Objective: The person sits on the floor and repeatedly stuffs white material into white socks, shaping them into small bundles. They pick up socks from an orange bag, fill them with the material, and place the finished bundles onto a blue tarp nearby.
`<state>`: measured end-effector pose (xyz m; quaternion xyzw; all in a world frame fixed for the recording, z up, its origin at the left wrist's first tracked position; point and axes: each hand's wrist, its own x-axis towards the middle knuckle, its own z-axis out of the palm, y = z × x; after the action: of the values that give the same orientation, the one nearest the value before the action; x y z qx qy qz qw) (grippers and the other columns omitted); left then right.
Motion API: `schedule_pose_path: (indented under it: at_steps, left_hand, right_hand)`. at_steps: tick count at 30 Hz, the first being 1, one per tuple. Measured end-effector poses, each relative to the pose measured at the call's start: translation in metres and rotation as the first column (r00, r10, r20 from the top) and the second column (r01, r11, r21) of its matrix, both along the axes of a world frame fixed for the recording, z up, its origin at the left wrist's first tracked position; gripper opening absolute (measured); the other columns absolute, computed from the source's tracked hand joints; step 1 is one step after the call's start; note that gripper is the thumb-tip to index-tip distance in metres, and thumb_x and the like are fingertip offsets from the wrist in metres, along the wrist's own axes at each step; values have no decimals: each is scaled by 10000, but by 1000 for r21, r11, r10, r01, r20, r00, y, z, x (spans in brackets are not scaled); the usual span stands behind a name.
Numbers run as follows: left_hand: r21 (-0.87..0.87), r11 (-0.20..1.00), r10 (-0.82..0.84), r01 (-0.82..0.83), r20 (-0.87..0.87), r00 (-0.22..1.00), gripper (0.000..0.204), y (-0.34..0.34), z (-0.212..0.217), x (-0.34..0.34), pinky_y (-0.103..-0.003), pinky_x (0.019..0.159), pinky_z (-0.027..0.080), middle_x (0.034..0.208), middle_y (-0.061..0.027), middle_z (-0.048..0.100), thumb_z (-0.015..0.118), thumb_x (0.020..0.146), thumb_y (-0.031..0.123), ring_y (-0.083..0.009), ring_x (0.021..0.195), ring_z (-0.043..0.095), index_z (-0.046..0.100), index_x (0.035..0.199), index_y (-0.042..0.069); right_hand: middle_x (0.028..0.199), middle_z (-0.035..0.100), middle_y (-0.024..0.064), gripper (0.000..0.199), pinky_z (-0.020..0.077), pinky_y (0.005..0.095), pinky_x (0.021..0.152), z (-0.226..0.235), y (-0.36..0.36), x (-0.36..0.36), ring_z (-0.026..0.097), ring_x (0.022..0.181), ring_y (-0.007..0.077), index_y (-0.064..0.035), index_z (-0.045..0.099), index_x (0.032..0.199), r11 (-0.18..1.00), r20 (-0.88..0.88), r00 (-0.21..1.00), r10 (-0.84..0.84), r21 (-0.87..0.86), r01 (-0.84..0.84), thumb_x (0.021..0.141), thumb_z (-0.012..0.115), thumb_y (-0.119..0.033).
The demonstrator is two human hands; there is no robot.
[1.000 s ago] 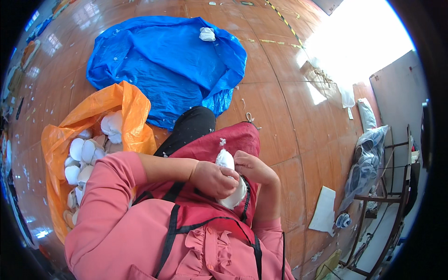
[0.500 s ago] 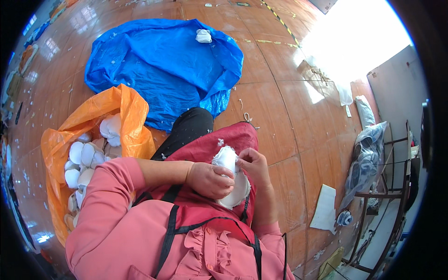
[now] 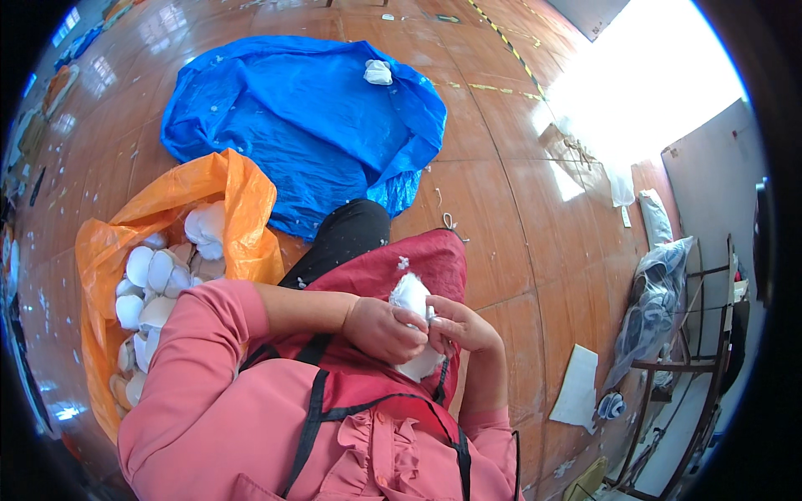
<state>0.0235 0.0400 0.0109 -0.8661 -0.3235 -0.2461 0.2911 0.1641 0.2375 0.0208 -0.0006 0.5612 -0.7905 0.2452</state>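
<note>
Below, glossy wooden floor (image 3: 510, 209), blue tarp (image 3: 309, 117)

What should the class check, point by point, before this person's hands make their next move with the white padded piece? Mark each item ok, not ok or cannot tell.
1. Both hands on the white padded piece: left hand and right hand grip it: ok.
2. Piece over the red apron: ok.
3. Orange bag open, white pieces showing, beside the left arm: ok.
4. Blue sheet spread on the floor ahead, one white piece on it: ok.
5. What the fingers do to the piece: cannot tell.
</note>
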Motion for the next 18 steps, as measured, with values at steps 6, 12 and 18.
schedule_pose_path:
  at_steps: [6, 12, 18]
  left_hand:
    - [-20, 997, 72, -71, 59, 996, 115, 2, -6, 4, -384, 1045, 413, 1017, 49, 613, 595, 810, 238, -137, 1043, 551, 644, 883, 164]
    - [20, 936, 330, -352, 303, 894, 262, -1, 4, 4, -530, 1069, 363, 1182, -5, 582, 633, 858, 234, -192, 1157, 530, 634, 1111, 163]
    - [-530, 788, 604, 313, 765, -225, 722, -23, 24, -3, -426, 1037, 420, 1418, -200, 420, 734, 862, 294, -296, 1289, 462, 382, 1441, 46]
  right_hand:
    - [556, 538, -22, 334, 359, 224, 427, 16, -11, -22, 466, 453, 59, -60, 624, 828, 934, 191, 946, -262, 298, 198, 1026, 524, -309]
    - [539, 552, 13, 306, 334, 227, 390, 26, -8, -19, 462, 424, 71, -48, 628, 735, 837, 1, 883, -468, 320, 444, 984, 572, -217]
    - [605, 589, 8, 229, 425, 243, 495, 16, 3, -21, 543, 533, 77, 10, 667, 798, 811, -218, 849, -481, 257, 526, 959, 607, -141]
